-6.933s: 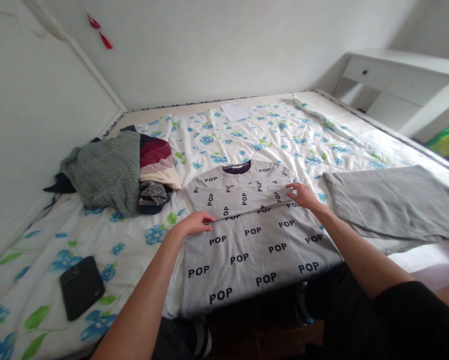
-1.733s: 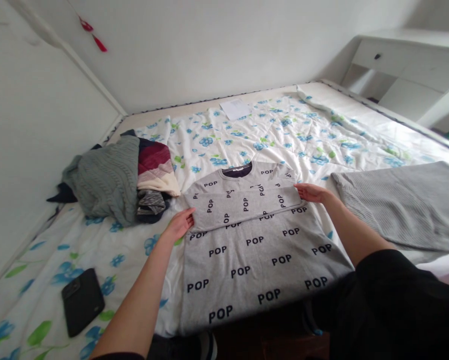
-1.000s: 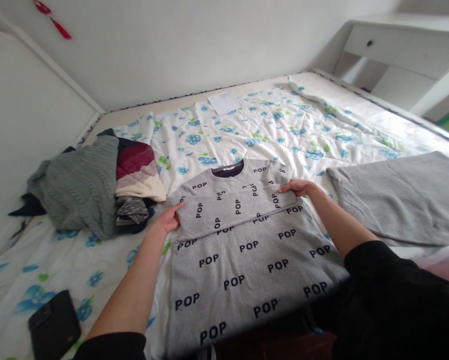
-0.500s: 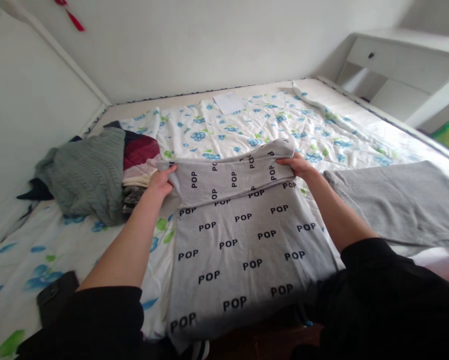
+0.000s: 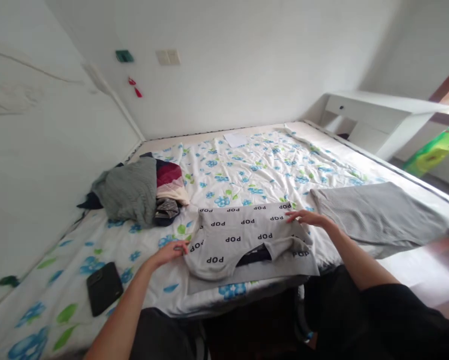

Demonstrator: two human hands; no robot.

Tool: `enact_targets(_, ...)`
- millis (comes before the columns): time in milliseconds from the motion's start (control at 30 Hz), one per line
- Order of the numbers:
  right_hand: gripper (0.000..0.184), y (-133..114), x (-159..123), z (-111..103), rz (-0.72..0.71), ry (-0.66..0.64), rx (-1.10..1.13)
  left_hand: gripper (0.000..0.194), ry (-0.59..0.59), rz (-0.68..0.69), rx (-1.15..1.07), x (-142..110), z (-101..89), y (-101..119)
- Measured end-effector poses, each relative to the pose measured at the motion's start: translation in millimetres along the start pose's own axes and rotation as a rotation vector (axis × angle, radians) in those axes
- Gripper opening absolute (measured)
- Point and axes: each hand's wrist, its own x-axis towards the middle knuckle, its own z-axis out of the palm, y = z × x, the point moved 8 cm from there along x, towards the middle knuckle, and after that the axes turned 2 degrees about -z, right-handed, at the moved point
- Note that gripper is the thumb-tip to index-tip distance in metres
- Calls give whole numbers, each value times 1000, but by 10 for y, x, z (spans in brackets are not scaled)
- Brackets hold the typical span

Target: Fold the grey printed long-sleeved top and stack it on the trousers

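A grey shirt (image 5: pixel 243 232) printed with black "POP" words lies folded near the front edge of the bed, its neckline with a dark inside facing me. My left hand (image 5: pixel 170 251) is at the shirt's left edge, fingers loosely bent and apart, touching the cloth without a visible grip. At the upper right corner, my right hand (image 5: pixel 306 218) rests its outstretched fingertips on the fabric. Right of the shirt lies a grey ribbed garment (image 5: pixel 374 212), spread flat.
A pile of clothes with a green-grey knit sweater (image 5: pixel 128 187) sits on the left of the floral bedsheet (image 5: pixel 243 175). A black phone (image 5: pixel 104 288) lies at the front left. White paper (image 5: pixel 235 139) lies at the back; a white desk (image 5: pixel 370 117) stands beyond the bed's right edge.
The shirt's far part has been folded over toward me, so the neckline now lies at the near side. Both hands have loosened from the cloth. The view has tilted up.
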Motion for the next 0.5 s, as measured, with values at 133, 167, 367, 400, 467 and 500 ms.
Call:
enact_targets(133,35,331,-266,16,219,157,77,29,94,-183,-84,-265,68,-154)
enact_targets(167,38,390,-324,29,270,186,87,32,95,-229,-95,-321,110,-181)
enact_targets(367,41,510,-596,131,457,364,-20,63,-1,-305,-152,-546,456,-215)
enact_targets(400,40,521,-612,180,477,346,-27,67,-28,-337,-154,-575,523,-241)
enact_targets(467,41,543,-625,286,500,275,-21,70,-63,-387,-148,-623,631,-290)
enact_targets(500,41,553,-631,319,507,249,-18,71,-63,-395,-138,-640,663,-307)
